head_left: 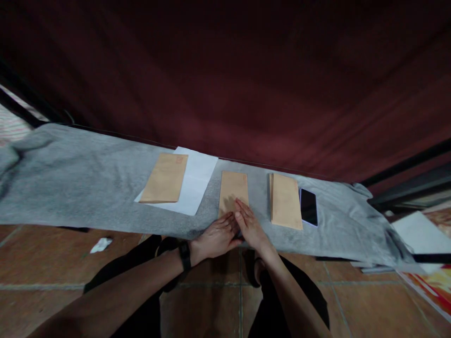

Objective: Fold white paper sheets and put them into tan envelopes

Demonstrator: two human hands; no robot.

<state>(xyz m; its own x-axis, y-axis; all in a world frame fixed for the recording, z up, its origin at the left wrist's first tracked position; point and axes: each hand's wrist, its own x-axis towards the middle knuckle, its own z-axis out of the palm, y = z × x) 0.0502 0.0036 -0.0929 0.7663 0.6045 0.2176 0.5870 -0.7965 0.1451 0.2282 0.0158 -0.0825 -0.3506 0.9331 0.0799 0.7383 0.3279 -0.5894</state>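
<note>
A brown paper envelope (234, 185) lies lengthwise in front of me on the grey cloth, its near end covered by my hands. My left hand (217, 234) rests flat over that near end, fingers stretched out towards the right. Beside it, my right hand (251, 226) lies with straight fingers on the envelope's lower right part, its fingertips touching or nearly touching the left hand. Neither hand visibly holds anything. To the left, another brown envelope (165, 178) sits on white paper (199, 180). A small stack of brown envelopes (286, 201) is on the right.
A phone (309, 206) lies right of the stack, close against it. The grey cloth (88, 178) covers a long narrow surface. Behind it hangs a dark red curtain (225, 94). A crumpled white tissue (101, 244) is on the tiled floor (211, 300).
</note>
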